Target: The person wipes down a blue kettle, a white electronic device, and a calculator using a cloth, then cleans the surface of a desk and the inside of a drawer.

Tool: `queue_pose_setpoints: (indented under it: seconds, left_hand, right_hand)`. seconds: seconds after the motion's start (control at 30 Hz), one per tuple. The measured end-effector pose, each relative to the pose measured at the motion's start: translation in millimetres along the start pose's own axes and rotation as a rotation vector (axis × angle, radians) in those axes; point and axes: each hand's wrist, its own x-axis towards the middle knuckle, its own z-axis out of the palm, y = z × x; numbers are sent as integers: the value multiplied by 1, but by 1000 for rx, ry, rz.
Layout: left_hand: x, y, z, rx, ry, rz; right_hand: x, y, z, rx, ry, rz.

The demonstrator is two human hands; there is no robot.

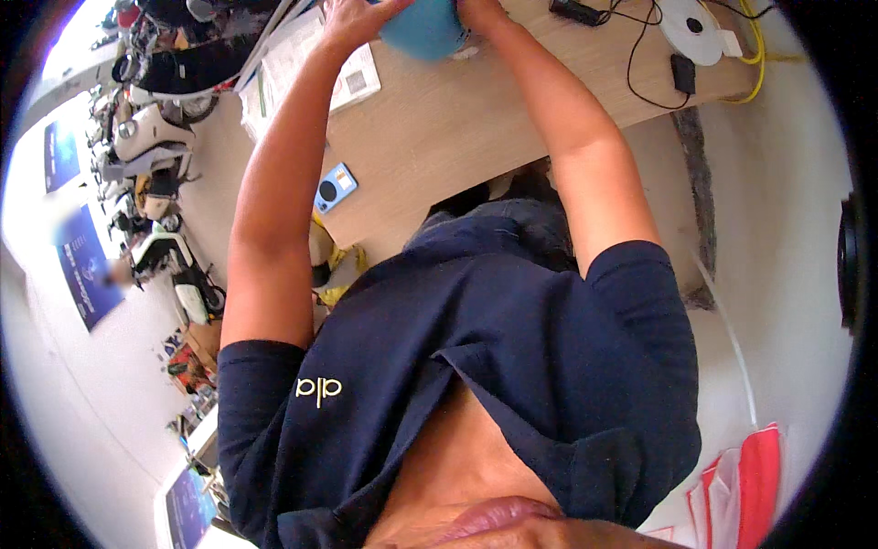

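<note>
At the top edge I have a teal-blue, rounded thing (425, 32) between my hands. It looks soft, is blurred and cut off by the frame, so its kind does not show. My left hand (359, 20) grips its left side, with the thumb side against it. On its right side is my right hand (477, 14), closed at its edge, most of the fingers out of view. Under and beside my left forearm lie white printed papers or a flat package (361, 80). A small pale scrap (465, 53) rests just below the blue thing.
The wooden table (439, 128) carries a light-blue phone (336, 188) near its front edge. At the far right are black cables with an adapter (682, 73), a white disc-shaped spool (692, 32) and a yellow cable (759, 59). Several scooters (155, 137) stand to the left.
</note>
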Motion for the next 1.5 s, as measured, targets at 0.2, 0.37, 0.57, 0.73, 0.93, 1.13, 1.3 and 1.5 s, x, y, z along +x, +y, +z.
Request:
queue_pose_setpoints:
  seconds: [0.2,0.37,0.57,0.73,0.93,1.13,1.3,1.5]
  left_hand:
    - [-5,32,-13,-34,-5,-37]
    - [-10,45,-18,3,60,-167]
    - [6,43,-6,-52,111,-60]
    - [11,40,-9,-98,46,-66]
    - [-7,-9,0,-273,181,130]
    - [-150,-123,-8,-348,182,61]
    - [-303,-182,32,-437,154,-261]
    - [-379,-161,68,-679,-70,-586]
  right_hand:
    - [-17,96,-68,-1109,226,-453]
    - [-65,78,-76,-1110,300,-281]
    - [-90,81,-81,-1626,514,-532]
    - [-86,151,27,-1110,147,-50]
    - [-169,223,104,-1552,-374,-636]
    - [-150,124,-6,-1599,-5,-550]
    - [-147,105,-50,-1773,407,-561]
    - [-183,221,96,-1379,-398,-501]
